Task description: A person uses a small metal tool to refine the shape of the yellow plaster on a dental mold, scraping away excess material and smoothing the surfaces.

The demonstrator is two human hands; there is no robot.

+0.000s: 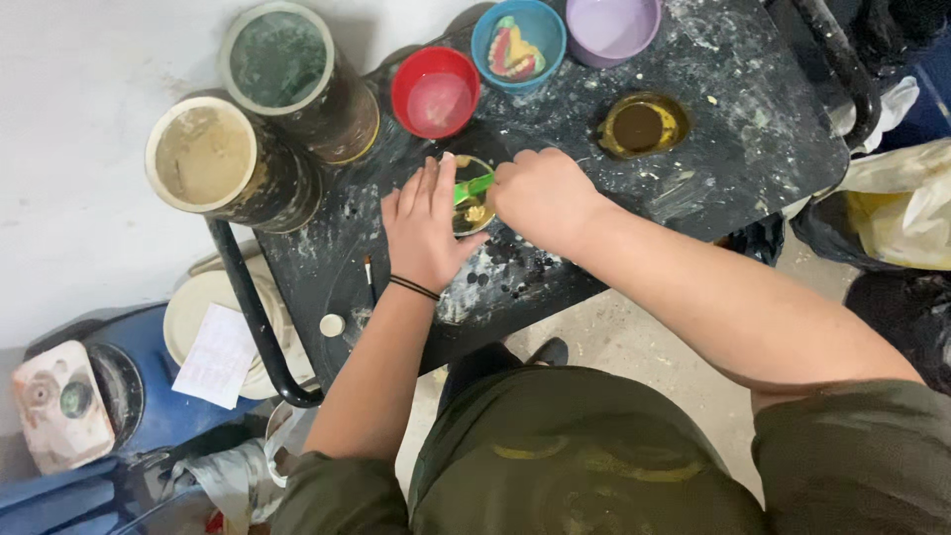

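Left hand [428,230] lies flat, fingers straight and pressed together, its fingertips touching the near-left rim of a small glass jar [475,196] of yellowish paste. Right hand [543,194] is curled into a fist around a bright green tool [474,187] whose tip dips into that jar; whether it is a spatula or a brush handle is hard to tell, since the fist hides most of it. A thin black band circles the left wrist.

Nearest the viewer, the person's olive shirt fills the bottom edge. At eight o'clock, below the table, sit a blue tub and a white container topped with a white paper slip [219,355]; its marks are too small to make out. A thin paintbrush [369,278] and a small white cap [333,325] lie on the black, paint-spattered table [753,139], just left of the left wrist.

The jar stands mid-table. At two o'clock from it is a second glass jar [639,126] with dark brown contents. Farther on, at ten o'clock, stand two tall stained cylinders: a beige-filled tub [204,156] and a green-filled tub [278,59]. At twelve o'clock are a red bowl [436,92], a blue bowl [518,44] holding a pink and green dental model, and a lilac bowl [612,25] cut off by the top edge. At three o'clock, a pale plastic bag [906,203] runs off frame.
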